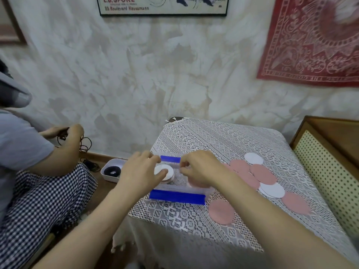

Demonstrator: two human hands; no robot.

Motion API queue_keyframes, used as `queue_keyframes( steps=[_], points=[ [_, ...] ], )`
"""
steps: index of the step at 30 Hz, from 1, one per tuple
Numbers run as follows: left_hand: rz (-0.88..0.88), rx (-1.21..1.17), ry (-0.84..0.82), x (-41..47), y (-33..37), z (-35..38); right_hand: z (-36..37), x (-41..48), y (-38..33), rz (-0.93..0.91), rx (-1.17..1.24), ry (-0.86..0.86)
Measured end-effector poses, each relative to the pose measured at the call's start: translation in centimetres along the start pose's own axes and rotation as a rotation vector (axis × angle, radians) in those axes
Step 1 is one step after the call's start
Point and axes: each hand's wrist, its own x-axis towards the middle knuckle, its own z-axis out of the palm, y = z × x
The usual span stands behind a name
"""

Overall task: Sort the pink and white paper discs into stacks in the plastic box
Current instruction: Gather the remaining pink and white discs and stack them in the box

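Paper discs, several pink and white, lie loose toward the right edge of the lace-covered desk, so the sorting looks only partly done. A plastic box by the desk's left edge holds a white stack and a pink disc. The left hand rests its thumb on the white stack, grip relaxed and apart, while the right hand hovers over the box with fingers curled; I cannot tell whether its grip holds a disc.
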Motion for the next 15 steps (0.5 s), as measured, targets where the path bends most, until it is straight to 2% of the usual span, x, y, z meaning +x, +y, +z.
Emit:
queue_keyframes(
  steps=[7,15],
  points=[
    [0.2,0.002,-0.033,3.0,6.9,0.1,-3.3,-4.4,5.3,0.112,-0.039,0.03],
    [0.39,-0.044,0.009,4.6,17.1,2.1,-4.1,-10.3,12.0,0.299,-0.082,0.068]
  ],
)
